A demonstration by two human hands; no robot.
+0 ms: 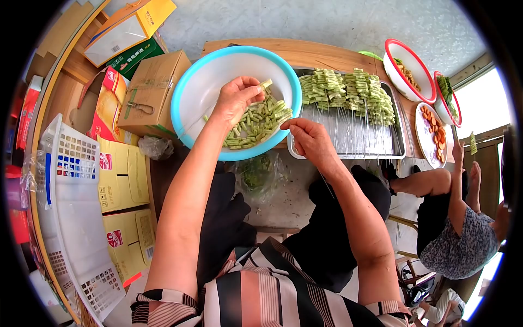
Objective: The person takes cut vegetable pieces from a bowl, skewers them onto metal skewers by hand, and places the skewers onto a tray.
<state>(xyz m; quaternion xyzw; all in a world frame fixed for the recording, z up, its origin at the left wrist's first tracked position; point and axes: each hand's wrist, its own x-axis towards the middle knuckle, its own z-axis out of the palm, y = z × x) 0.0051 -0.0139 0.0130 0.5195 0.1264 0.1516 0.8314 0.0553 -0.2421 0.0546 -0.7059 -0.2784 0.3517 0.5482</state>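
Observation:
My left hand [235,102] is over a white basin with a blue rim [182,71], its fingers pinching a short piece of green bean [266,84]. Many cut green bean pieces [251,128] lie in the basin below. At the basin's right edge, my right hand [313,143] is closed on a thin skewer [328,188], whose end shows below the palm. Some bean pieces [282,113] sit just beyond its fingertips; I cannot tell whether they are threaded. To the right, a metal tray [354,143] carries several rows of skewered green beans [348,92].
Right of the tray stand red-rimmed bowls [389,60] and a plate of orange slices [430,133]. Another person [460,234] sits at the right, holding a green skewer [473,143]. Cardboard boxes [155,90] and a white plastic basket [81,218] are at the left. A plastic bag [260,174] lies below the basin.

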